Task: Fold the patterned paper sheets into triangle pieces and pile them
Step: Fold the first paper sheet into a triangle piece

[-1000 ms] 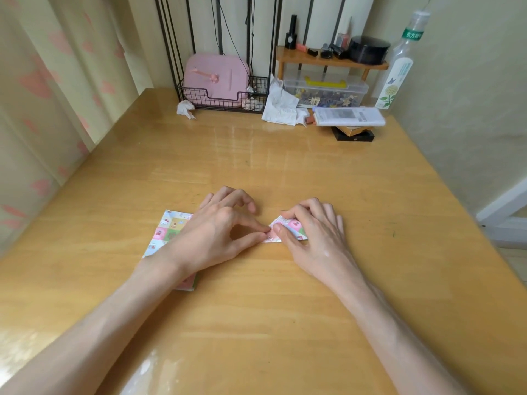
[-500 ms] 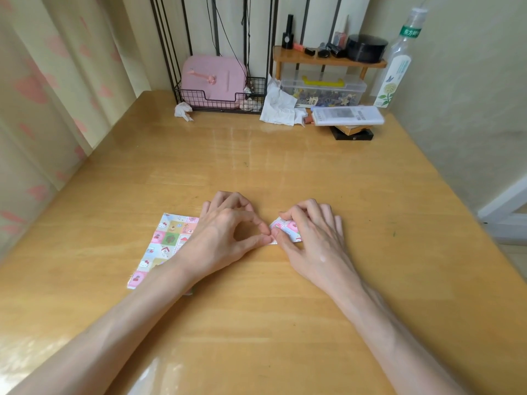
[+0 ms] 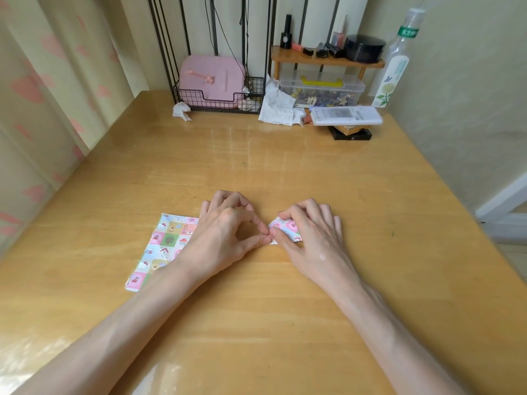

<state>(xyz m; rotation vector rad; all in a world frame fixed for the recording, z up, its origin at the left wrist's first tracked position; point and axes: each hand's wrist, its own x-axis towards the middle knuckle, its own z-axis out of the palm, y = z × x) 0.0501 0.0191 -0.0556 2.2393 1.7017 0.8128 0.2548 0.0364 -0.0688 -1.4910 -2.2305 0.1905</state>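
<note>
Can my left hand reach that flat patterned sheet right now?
Likely yes: the flat patterned paper sheet lies partly under the left hand, otherwise uncovered, though that hand pinches the small folded piece.

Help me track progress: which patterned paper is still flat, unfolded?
The large pastel patchwork-print paper sheet lying flat, partly under the left hand. The small folded piece is pinched between it and the right hand.

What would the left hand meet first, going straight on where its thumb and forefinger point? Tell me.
The left hand would meet the folded paper piece, pinched at its fingertips, then probably the right hand.
</note>
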